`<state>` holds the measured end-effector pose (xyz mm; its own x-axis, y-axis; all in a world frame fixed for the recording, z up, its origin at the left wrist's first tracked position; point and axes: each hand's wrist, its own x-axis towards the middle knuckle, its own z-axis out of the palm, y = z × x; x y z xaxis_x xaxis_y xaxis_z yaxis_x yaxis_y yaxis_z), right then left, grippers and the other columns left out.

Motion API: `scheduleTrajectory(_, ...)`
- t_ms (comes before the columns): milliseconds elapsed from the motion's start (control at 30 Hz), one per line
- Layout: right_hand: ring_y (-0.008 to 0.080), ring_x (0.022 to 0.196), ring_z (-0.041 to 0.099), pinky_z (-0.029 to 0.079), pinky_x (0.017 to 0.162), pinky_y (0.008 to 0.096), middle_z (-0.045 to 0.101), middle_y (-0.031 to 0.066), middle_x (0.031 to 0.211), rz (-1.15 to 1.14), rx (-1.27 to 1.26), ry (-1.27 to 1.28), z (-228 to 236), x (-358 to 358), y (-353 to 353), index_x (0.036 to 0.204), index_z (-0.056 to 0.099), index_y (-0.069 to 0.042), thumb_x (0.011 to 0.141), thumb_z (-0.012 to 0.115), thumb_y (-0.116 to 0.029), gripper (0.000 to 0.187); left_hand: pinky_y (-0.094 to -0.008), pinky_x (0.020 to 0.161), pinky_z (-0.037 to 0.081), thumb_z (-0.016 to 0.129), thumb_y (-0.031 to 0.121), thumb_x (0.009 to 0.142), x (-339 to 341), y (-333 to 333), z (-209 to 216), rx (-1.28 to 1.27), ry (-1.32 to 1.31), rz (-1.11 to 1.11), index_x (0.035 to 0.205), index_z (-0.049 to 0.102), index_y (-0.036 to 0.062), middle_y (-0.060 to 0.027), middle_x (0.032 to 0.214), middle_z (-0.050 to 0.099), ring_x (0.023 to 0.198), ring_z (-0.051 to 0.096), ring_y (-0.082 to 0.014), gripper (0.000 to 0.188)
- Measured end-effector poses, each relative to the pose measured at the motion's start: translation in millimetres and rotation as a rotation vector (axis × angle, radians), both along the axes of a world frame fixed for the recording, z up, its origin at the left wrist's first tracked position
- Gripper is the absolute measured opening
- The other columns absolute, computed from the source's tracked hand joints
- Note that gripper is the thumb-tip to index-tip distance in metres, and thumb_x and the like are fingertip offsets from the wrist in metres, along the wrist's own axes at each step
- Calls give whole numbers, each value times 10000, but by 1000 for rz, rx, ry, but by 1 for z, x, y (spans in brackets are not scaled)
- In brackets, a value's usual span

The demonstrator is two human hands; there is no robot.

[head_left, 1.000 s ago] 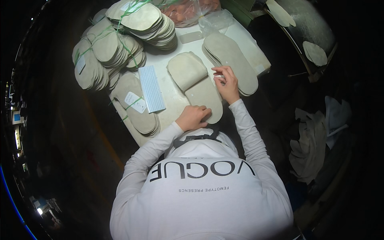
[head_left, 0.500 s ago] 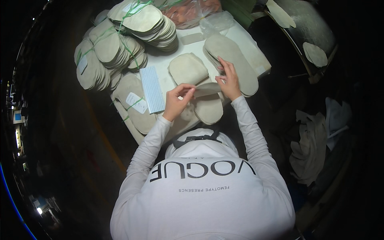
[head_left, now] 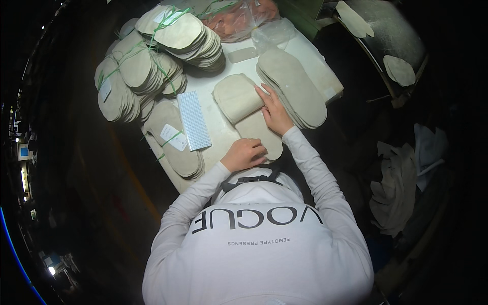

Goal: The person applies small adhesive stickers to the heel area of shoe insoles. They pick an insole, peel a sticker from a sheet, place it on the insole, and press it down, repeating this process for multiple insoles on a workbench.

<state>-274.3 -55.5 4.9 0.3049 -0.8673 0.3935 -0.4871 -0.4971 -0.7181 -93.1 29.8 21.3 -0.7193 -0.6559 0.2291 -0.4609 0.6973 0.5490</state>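
Note:
In front of me on the white tabletop lies a stack of beige insole-shaped pieces, its far part folded over into a rounded flap. My right hand rests at the right edge of the flap with fingers stretched out. My left hand is at the near end of the stack, its fingers curled and closed; whatever is under them is hidden. Just right of my right hand sits another stack of long beige insoles.
Bundles of insoles tied with green string fill the far left. A blue-white patterned strip lies beside a labelled insole stack. Clear plastic bags stand at the back. A side table carries loose pieces at the right.
My left hand has moved toward me, away from the thin raised edge it was pinching. That edge no longer stands up. My right hand has shifted slightly left and nearer, onto the flap.

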Motion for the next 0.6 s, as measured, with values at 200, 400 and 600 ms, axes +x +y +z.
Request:
scheduleTrajectory(200,231,988,638,587,709,289,568,131,1173,-201,54,-280,3,-15,-9,1326,558,-61,855,552,82,492,-213,596,497,665,13,893,32,-30,20,462,571,556,1074,649,-24,-93,894,726,681,640,-88,186)
scheduleTrajectory(400,131,690,651,544,604,236,648,78,835,-218,521,-612,12,-3,-4,1260,585,-43,958,542,-35,306,-263,760,499,469,426,1018,75,-89,3,906,704,1150,1393,395,99,-106,1108,643,925,621,-128,503)
scheduleTrajectory(600,134,686,654,540,611,235,637,93,833,-131,917,-776,20,10,38,1371,458,-82,1042,467,-221,357,-303,820,508,540,384,986,69,-144,-42,938,855,1027,1326,477,37,-110,1100,644,928,626,-172,490)
